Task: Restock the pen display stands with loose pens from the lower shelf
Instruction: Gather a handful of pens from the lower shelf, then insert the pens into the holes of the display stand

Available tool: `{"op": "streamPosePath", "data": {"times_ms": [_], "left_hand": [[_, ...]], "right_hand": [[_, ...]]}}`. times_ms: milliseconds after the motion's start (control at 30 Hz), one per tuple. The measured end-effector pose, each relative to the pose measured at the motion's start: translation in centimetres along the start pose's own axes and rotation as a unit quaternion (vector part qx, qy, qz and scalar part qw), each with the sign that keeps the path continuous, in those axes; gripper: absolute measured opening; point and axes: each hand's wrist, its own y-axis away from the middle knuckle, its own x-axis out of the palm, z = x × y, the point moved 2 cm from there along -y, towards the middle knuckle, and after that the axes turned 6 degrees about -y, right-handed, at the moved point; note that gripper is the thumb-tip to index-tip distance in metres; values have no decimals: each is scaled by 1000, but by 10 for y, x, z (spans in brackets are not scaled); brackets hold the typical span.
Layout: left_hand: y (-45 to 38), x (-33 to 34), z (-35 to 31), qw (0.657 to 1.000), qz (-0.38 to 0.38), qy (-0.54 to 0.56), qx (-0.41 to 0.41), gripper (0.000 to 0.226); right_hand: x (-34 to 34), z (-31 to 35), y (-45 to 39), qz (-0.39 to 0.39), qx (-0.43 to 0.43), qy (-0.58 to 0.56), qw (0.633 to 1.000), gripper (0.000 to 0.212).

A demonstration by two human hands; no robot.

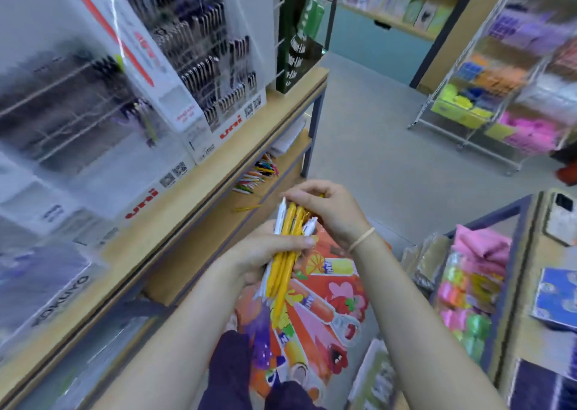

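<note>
The left hand (265,253) has its grip wrapped round a bundle of yellow and white pens (285,253); the right hand (324,210) pinches their upper ends; loose pens (257,172) lie on the lower shelf (293,150), beneath the display stands (199,66).

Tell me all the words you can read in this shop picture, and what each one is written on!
"uni": red logo on the white pen display stand.
"uni": again on the nearer clear display stand.
"KOKUYO": black letters on the display box nearest the camera.
Dark hanging sign: white writing too blurred to read.
QR codes and red small print: too small to read.
</note>
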Motion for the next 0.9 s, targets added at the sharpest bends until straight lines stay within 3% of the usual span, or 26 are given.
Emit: {"op": "streamPosePath", "data": {"times_ms": [167, 233, 300, 400, 467, 567, 667, 733, 800, 900], "left_hand": [[85, 3, -2, 997, -54, 23, 48, 26], [113, -8, 4, 986, -136, 49, 81, 21], [139, -31, 11, 954, -248, 118, 123, 23], [186, -72, 19, 876, -349, 268, 199, 21], [223, -99, 25, 834, -383, 321, 235, 9], [283, -133, 39, 796, -394, 371, 271, 8], [344, -160, 68, 798, -368, 395, 268, 22], [382, -177, 91, 804, -361, 397, 257, 15], [423, -198, 112, 805, -368, 394, 249, 5], [470, -220, 131, 814, -397, 356, 231, 17]], "right_hand": [[65, 33, 40, 57, -26, 56, 996, 25], [96, 30, 49, 69, -33, 35, 996, 40], [134, 21, 61, 68, -16, -9, 998, 46], [203, -7, 86, 85, -5, -11, 996, 35], [255, -24, 102, 86, -23, -2, 996, 32], [339, -43, 124, 36, -52, -26, 998, 20], [421, -58, 149, -4, -70, -31, 997, 12], [470, -69, 169, -7, -73, -32, 997, 20], [517, -79, 190, 4, -71, -25, 997, 26], [551, -88, 204, 43, -61, 2, 997, 17]]}}
